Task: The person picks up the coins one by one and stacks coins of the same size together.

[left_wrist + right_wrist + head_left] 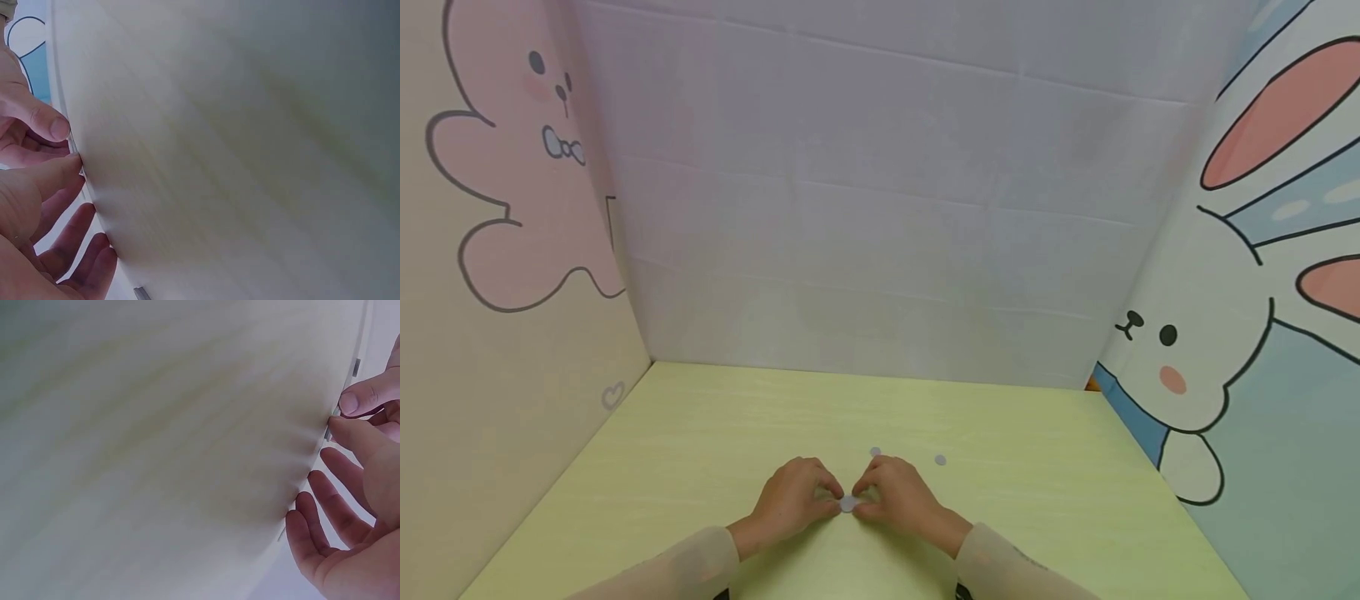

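Observation:
A small round grey disc (847, 503) lies on the pale yellow table (737, 433), between the fingertips of both hands. My left hand (796, 496) pinches at its left side with thumb and forefinger. From the right, my right hand (898, 497) does the same, its thumb and forefinger at the opposite edge. In the left wrist view the left hand (37, 219) has its other fingers loosely bent, their tips at the tabletop. The right hand (362, 500) looks alike in the right wrist view. Fingers partly cover the disc.
Two more grey discs lie beyond the hands: one (876, 451) just behind the right hand, another (940, 459) farther right. A pale back wall (880, 208) and side walls with a pink figure (535, 192) and a white rabbit (1195, 333) enclose the table.

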The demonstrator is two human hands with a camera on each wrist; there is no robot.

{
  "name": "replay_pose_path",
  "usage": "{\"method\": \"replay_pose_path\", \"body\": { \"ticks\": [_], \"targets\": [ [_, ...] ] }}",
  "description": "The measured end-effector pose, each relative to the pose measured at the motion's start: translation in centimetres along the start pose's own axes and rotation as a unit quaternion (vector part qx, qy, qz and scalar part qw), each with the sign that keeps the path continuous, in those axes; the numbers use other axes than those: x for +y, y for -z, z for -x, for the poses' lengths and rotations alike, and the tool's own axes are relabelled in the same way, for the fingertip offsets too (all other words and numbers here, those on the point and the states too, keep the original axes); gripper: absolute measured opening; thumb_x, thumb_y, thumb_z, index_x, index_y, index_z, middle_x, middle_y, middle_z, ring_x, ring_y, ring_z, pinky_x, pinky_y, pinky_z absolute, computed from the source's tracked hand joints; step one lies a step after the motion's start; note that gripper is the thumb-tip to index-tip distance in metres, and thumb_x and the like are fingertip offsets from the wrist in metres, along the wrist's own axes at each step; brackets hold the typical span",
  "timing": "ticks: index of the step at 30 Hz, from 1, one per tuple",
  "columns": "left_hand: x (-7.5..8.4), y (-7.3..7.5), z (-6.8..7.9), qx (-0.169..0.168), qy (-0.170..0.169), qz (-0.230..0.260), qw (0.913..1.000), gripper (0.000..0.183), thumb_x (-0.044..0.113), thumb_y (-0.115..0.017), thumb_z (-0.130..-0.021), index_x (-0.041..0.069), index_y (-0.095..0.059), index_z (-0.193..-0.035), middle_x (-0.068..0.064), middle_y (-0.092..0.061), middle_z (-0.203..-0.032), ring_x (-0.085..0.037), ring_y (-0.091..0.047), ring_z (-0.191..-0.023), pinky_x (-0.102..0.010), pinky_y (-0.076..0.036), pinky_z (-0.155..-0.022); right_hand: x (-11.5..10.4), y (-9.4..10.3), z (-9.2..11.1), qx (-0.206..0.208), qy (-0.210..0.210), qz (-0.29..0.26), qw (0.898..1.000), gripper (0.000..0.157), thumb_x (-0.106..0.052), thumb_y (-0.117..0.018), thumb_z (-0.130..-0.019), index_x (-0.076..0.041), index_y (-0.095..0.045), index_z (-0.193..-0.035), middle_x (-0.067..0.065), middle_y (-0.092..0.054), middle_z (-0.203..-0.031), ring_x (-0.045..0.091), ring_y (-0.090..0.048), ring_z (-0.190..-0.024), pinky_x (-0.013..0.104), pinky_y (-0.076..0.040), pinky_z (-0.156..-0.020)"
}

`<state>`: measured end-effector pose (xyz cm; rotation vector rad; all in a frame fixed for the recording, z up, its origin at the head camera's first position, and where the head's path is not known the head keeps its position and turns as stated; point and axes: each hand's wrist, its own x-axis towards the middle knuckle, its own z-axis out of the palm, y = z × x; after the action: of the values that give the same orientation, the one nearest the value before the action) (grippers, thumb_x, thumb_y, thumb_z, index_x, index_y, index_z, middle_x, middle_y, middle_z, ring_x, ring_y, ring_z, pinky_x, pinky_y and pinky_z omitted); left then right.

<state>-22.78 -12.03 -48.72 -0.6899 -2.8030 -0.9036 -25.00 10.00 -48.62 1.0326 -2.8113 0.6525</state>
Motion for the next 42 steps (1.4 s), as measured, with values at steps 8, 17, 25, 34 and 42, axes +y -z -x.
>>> {"method": "replay_pose_path", "body": {
  "ticks": [8, 17, 25, 34, 42],
  "targets": [
    [0.07, 0.03, 0.07, 0.001, 0.003, 0.002, 1.0, 0.014, 0.024, -0.095, -0.079, 0.021, -0.085, -0.087, 0.005, -0.075, -0.095, -0.018, -0.064, -0.09, -0.046, -0.058, -0.077, -0.09, -0.06, -0.05, -0.004, -0.004, 0.004, 1.0, 0.01, -0.024, -0.09, -0.087, -0.017, -0.086, -0.094, -0.011, -0.076, -0.092, 0.004, -0.064, -0.09, 0.026, -0.054, -0.082],
    [-0.13, -0.26, 0.04, -0.003, 0.006, 0.0, 1.0, 0.013, 0.021, -0.094, -0.08, 0.021, -0.085, -0.089, 0.007, -0.075, -0.096, -0.017, -0.064, -0.091, -0.045, -0.058, -0.078, -0.21, -0.14, -0.07, 0.005, 0.006, 0.01, 1.0, 0.009, -0.022, -0.09, -0.086, -0.017, -0.086, -0.092, -0.011, -0.076, -0.091, 0.004, -0.064, -0.089, 0.026, -0.053, -0.079],
    [-0.01, -0.16, 0.07, -0.005, 0.005, 0.009, 0.9999, 0.013, 0.022, -0.094, -0.08, 0.02, -0.085, -0.089, 0.005, -0.075, -0.097, -0.018, -0.064, -0.092, -0.047, -0.058, -0.08, -0.22, -0.14, -0.16, 0.005, -0.001, 0.012, 1.0, 0.009, -0.025, -0.09, -0.086, -0.018, -0.086, -0.092, -0.012, -0.077, -0.092, 0.004, -0.064, -0.089, 0.024, -0.054, -0.079],
    [-0.01, -0.18, 0.04, -0.004, 0.003, 0.005, 1.0, 0.012, 0.023, -0.094, -0.08, 0.021, -0.085, -0.088, 0.006, -0.075, -0.096, -0.017, -0.064, -0.091, -0.045, -0.057, -0.079, -0.22, -0.03, -0.07, 0.012, 0.01, 0.007, 1.0, 0.008, -0.023, -0.09, -0.086, -0.018, -0.086, -0.091, -0.011, -0.077, -0.091, 0.007, -0.065, -0.088, 0.024, -0.053, -0.078],
    [0.04, -0.24, 0.01, -0.003, -0.003, 0.001, 1.0, 0.013, 0.021, -0.094, -0.08, 0.02, -0.084, -0.089, 0.006, -0.075, -0.097, -0.019, -0.065, -0.092, -0.048, -0.059, -0.08, -0.42, 0.21, -0.04, 0.015, 0.015, 0.004, 1.0, 0.007, -0.022, -0.09, -0.086, -0.018, -0.086, -0.091, -0.01, -0.077, -0.09, 0.008, -0.065, -0.086, 0.023, -0.051, -0.075]
  ]
}}
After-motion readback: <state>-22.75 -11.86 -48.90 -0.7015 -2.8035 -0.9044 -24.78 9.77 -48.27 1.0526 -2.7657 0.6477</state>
